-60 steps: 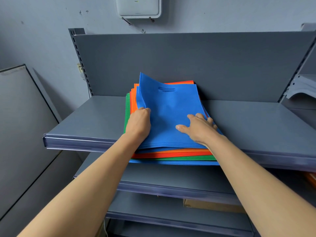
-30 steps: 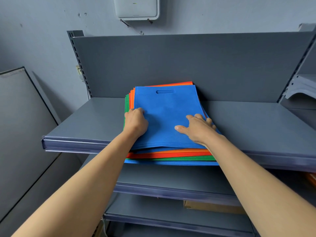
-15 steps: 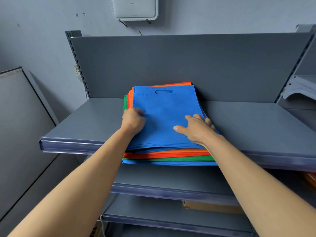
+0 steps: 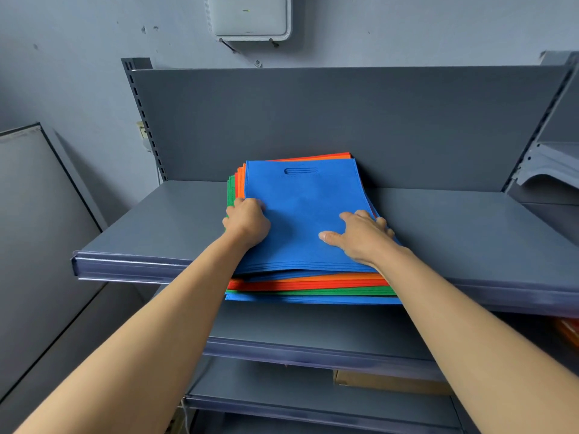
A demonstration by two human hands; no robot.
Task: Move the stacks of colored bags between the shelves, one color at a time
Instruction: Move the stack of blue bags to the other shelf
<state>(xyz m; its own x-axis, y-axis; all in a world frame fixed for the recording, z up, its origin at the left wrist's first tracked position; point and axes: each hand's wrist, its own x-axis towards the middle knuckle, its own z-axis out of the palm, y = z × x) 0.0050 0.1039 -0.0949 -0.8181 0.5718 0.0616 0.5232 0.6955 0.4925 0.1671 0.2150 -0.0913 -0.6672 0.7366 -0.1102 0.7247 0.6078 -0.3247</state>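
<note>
Blue bags point(image 4: 300, 211) lie uppermost on shelf point(image 4: 156, 227). Left hand point(image 4: 247, 222) grips their 9 o'clock edge; right hand point(image 4: 360, 238) presses flat at 4 o'clock, fingers straight.

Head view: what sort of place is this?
Probably a shop stockroom: grey metal gondola shelving with a slotted upright, a pile of flat coloured bags on its top shelf, and a spare panel leaning against the wall.

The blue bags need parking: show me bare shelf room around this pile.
Top shelf: bare left of the pile up to the slotted post; wider bare stretch right of it. Lower shelf bare beneath it. Crowded centre: left hand and right hand on the pile.
</note>
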